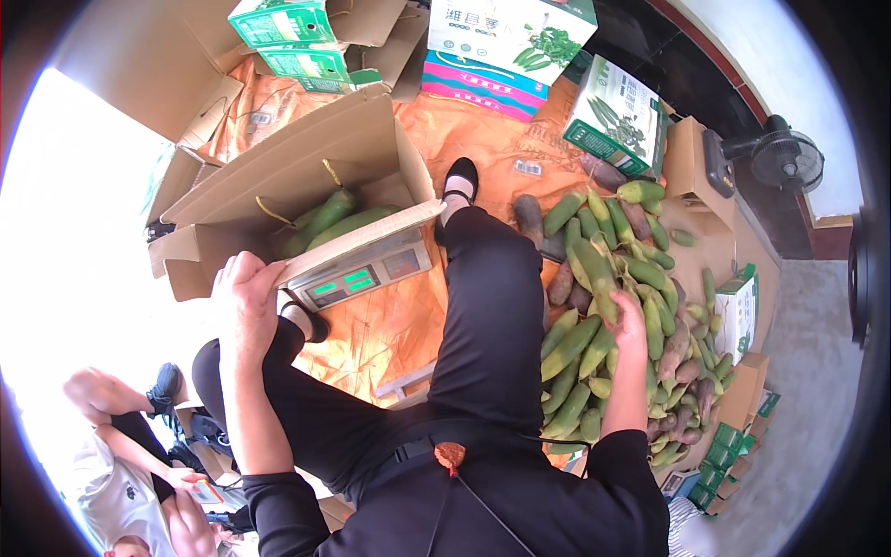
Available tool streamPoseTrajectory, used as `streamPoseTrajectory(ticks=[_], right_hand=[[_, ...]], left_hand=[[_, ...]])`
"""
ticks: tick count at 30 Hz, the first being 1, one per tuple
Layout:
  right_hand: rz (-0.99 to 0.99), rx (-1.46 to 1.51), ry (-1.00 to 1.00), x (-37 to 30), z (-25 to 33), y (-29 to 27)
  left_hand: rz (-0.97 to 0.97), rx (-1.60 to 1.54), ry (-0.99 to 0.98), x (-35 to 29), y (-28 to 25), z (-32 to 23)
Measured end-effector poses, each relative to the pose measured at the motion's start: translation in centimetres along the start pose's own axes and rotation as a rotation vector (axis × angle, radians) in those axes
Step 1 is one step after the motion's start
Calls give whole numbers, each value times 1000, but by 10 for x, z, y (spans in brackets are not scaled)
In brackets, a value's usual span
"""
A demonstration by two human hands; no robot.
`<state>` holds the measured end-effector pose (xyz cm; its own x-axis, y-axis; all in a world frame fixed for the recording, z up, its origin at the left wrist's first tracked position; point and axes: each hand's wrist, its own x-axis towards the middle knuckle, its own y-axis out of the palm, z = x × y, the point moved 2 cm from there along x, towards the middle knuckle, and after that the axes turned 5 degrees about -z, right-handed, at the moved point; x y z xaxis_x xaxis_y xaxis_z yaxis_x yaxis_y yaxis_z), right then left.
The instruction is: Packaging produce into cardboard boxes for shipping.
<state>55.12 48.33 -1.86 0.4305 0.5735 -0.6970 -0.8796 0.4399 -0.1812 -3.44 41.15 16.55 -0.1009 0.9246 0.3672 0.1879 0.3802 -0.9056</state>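
Note:
My left hand (244,295) is closed on the near edge of an open cardboard box (269,172). Inside this box lie a few green radishes (329,215), next to yellow cord handles. The box rests on a digital scale (367,276) whose display is lit green. On my right, my right hand (626,320) is wrapped round the lower end of a long green radish (592,263). That radish is over a large heap of green radishes (575,348), some with yellowish leaf stubs and some with purplish-brown skins.
Printed cartons (510,37) stand at the back on an orange sheet (445,130). A green and white carton (617,116) sits behind the heap, near a black fan (787,158). Folded green boxes (724,464) are at lower right. Another person (121,483) sits at lower left.

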Motion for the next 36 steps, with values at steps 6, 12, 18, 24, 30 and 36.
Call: streamPoseTrajectory(ticks=[6, 12, 18, 24, 30, 36], right_hand=[[485, -99, -446, -101, 111, 107], [1030, -166, -575, -197, 170, 234], [1089, -425, -961, -220, 174, 296], [577, -422, -728, -93, 160, 205], [-26, -547, -238, 55, 63, 71], [-112, -619, -93, 114, -26, 29]], left_hand=[[11, -20, 13, -1, 2, -4], [-11, -48, 9, -6, 2, -1], [9, -84, 7, -6, 3, 0], [9, -62, 51, -6, 1, 5], [35, -96, -14, -7, 5, 4], [36, -68, -56, -7, 6, 4]])
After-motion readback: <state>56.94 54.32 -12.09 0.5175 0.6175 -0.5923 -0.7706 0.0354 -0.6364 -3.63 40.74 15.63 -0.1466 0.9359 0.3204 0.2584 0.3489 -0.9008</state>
